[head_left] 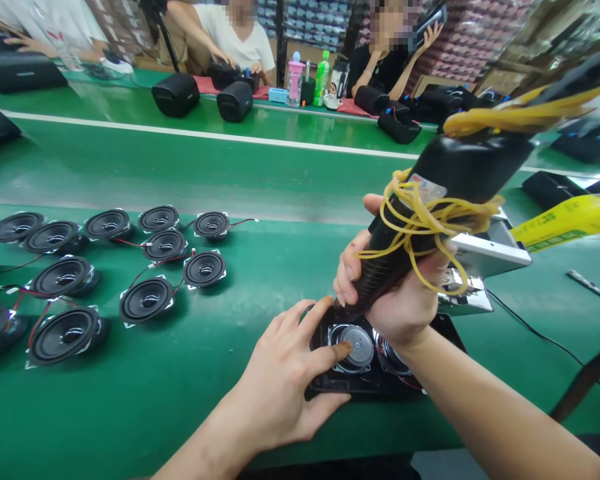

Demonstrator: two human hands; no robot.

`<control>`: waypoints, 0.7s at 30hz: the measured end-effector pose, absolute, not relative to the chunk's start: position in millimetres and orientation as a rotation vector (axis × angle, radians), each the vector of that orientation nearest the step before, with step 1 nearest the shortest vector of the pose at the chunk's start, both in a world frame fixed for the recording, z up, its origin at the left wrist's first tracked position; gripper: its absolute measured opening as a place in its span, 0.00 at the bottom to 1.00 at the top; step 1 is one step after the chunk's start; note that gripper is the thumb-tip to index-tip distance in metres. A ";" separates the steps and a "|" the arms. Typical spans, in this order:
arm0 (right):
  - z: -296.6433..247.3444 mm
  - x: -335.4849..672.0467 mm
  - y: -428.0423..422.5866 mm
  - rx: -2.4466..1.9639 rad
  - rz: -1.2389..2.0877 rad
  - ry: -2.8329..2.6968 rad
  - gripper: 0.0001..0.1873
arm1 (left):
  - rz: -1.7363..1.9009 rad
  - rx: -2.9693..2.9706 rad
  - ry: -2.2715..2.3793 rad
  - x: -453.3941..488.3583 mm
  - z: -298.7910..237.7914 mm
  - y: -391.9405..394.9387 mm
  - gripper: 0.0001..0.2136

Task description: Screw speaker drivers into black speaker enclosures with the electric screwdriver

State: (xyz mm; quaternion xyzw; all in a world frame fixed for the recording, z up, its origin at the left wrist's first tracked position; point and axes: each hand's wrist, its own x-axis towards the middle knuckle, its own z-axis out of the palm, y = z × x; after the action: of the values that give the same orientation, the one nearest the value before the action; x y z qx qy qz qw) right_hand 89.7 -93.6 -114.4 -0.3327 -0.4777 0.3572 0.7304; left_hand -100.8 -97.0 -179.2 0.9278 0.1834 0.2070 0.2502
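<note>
My right hand (405,293) is wrapped around a black electric screwdriver (450,173) bound with yellow rubber bands. The screwdriver points down at a black speaker panel (325,381); its tip is hidden behind my hands. My left hand (290,370) grips the panel's left end, thumb at the near edge and one fingertip on the back of a round speaker driver (360,348) set in it. A second speaker driver (393,357) sits to the right in the panel, partly covered by my right wrist.
Several loose speaker drivers (147,300) with red and black wires lie on the green table (190,413) at left. A white metal device (495,257) stands behind my right hand, near a yellow strip (570,220) and a pen (593,287). Co-workers sit across the table.
</note>
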 end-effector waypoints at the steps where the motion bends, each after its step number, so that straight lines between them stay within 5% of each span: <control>1: -114.6 89.8 -93.1 -0.728 0.789 -1.055 0.31 | 0.562 2.523 0.499 -100.7 -179.4 -97.0 0.27; 21: -126.2 82.8 -97.1 -0.664 0.900 -1.107 0.26 | 0.567 2.564 0.427 -100.7 -172.9 -91.4 0.22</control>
State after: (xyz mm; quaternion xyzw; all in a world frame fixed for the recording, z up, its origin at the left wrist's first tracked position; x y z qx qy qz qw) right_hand 82.8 -97.1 -126.2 -0.2988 -0.4983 0.4050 0.7060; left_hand -100.7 -91.4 -172.9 0.9360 0.1560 0.2071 0.2382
